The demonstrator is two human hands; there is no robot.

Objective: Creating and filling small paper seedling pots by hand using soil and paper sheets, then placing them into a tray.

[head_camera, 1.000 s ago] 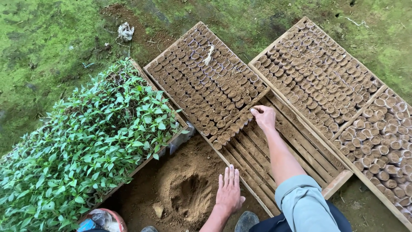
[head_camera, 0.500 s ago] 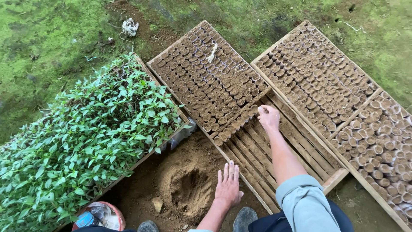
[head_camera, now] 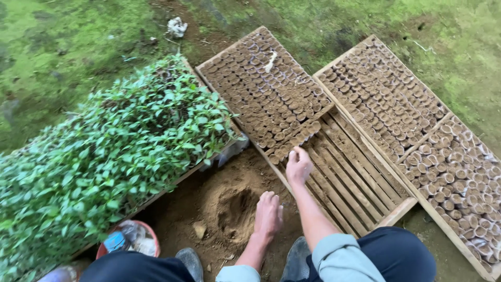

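A slatted wooden tray lies on the ground, its far half packed with rows of small soil-filled pots. My right hand hovers over the bare slats at the near edge of those pots, fingers curled; whether it holds anything I cannot tell. My left hand rests flat, fingers together, on a heap of loose brown soil with a hollow in its middle, just left of the tray.
A tray of green leafy seedlings fills the left side. A second long tray of filled pots lies to the right. A red bucket stands near my knee. Mossy ground surrounds everything, with a white scrap at the back.
My right hand has drawn back from the far row of pots toward me along the slats. The left hand stays on the soil heap. The camera has shifted.
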